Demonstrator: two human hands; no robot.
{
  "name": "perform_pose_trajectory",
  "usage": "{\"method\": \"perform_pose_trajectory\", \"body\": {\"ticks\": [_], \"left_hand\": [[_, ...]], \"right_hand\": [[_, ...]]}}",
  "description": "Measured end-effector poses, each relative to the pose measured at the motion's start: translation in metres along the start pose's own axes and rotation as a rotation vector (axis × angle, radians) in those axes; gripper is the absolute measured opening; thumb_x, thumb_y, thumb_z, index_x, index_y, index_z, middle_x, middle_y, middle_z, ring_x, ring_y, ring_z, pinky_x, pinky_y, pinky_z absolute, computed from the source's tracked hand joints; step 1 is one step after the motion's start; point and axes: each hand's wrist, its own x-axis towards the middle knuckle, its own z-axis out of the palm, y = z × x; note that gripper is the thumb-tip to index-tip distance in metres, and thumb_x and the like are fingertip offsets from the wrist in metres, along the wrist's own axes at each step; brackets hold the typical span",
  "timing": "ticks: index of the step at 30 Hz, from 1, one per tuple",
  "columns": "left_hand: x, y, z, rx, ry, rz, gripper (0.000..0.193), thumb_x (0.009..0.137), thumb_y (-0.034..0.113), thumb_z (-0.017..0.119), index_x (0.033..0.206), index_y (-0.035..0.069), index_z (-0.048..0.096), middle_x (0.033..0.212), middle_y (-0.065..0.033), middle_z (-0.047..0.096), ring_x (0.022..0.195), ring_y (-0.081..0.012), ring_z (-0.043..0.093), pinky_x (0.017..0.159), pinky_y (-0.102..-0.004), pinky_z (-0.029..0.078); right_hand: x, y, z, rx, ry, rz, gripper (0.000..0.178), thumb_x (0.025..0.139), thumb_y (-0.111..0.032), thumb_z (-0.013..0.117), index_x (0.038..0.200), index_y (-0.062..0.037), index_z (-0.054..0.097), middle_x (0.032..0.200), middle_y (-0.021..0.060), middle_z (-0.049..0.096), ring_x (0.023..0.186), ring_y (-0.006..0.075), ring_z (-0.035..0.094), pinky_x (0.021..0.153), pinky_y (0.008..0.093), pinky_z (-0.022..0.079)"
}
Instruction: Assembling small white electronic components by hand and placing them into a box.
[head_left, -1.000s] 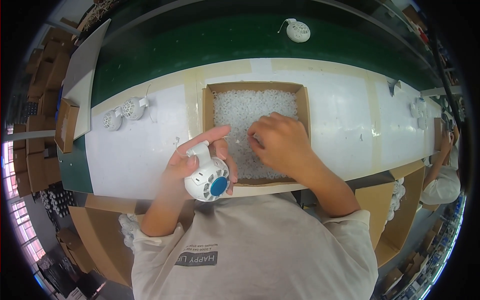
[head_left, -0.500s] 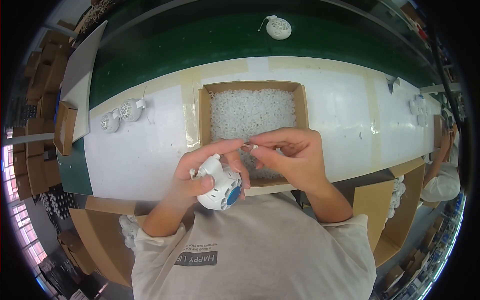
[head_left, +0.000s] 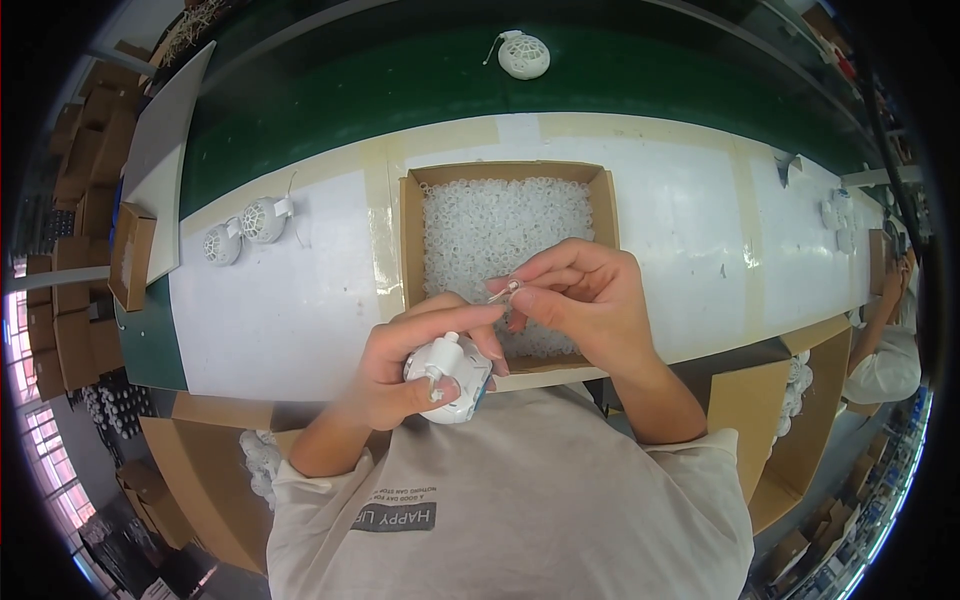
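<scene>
My left hand is closed around a small white fan with a rounded, slotted housing and a short stub on top. Its blue centre shows only as a sliver, turned to the side. Between the thumb and fingers of my right hand is the end of a thin cord, with a small pale ring or loop at the fingertips. The left fingertips come close to that cord; whether they touch it I cannot tell. Just beyond both hands stands a shallow cardboard box full of small translucent plastic rings.
Two white round fans with cords lie to the left on the white tabletop. Another white fan rests on the green belt. Open cartons flank me, the right carton holding white parts. Someone's arm shows at far right.
The fan in my left hand has turned, so its blue centre mostly faces away. My right hand has shifted slightly with the cord. The fan on the green belt has moved left.
</scene>
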Motion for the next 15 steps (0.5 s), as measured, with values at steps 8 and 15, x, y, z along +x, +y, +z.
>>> {"method": "perform_pose_trajectory", "body": {"ticks": [8,15], "left_hand": [[0.002,-0.002,-0.005,-0.086,-0.060,-0.057,0.064,0.088,0.018,0.065,0.145,-0.003,0.043,0.111,-0.0140,0.057,0.094,-0.0281,0.066,0.080,-0.0381,0.054],[0.005,-0.003,0.008,-0.299,0.017,-0.206,0.076,0.085,0.021,0.072,0.145,0.005,0.028,0.111,-0.0170,0.055,0.092,-0.0342,0.067,0.073,-0.0422,0.059]], "right_hand": [[0.006,0.001,-0.007,-0.455,-0.056,-0.315,0.015,0.081,0.005,0.075,0.094,0.0008,0.071,0.094,0.0128,0.074,0.082,0.0194,0.066,0.071,0.0290,0.052],[0.013,-0.003,-0.005,-0.619,-0.245,-0.583,0.019,0.071,-0.001,0.080,0.089,-0.0041,0.075,0.086,0.0079,0.071,0.081,0.0227,0.059,0.069,0.0326,0.047]]}}
